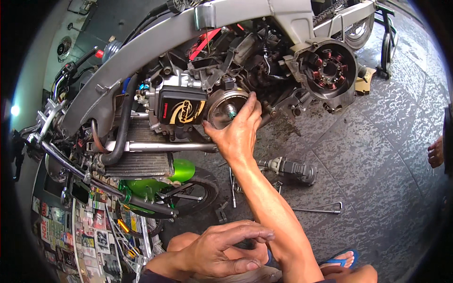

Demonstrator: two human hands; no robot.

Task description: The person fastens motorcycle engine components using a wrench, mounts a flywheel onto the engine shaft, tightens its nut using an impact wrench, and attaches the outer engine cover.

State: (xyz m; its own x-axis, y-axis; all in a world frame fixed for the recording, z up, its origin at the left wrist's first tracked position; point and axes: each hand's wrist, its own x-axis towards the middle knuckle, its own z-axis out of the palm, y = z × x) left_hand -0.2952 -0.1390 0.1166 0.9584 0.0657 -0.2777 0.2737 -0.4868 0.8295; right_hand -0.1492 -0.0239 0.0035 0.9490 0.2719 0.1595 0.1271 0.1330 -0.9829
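Observation:
My right hand (236, 137) reaches up to the round metal flywheel (221, 107) on the side of the motorcycle engine. Its thumb and fingers span the flywheel's rim, thumb at the left and fingers at the right. A threaded shaft end with a bluish tint shows at the flywheel's centre. Over my lap, my left hand (222, 250) hangs with nothing in it, its fingers curved and the thumb apart from them. Left of the flywheel sits a black engine cover (183, 104) with gold markings. An open housing (330, 70) with a ring of copper coils is to the right.
A grey frame beam (155, 52) arches over the engine. Below are a radiator (137, 164) and a green motorcycle part (181, 170) by a wheel. A power tool (295, 170) and a T-shaped wrench (325, 208) lie on the tiled floor. Another person's hand (435, 152) shows far right.

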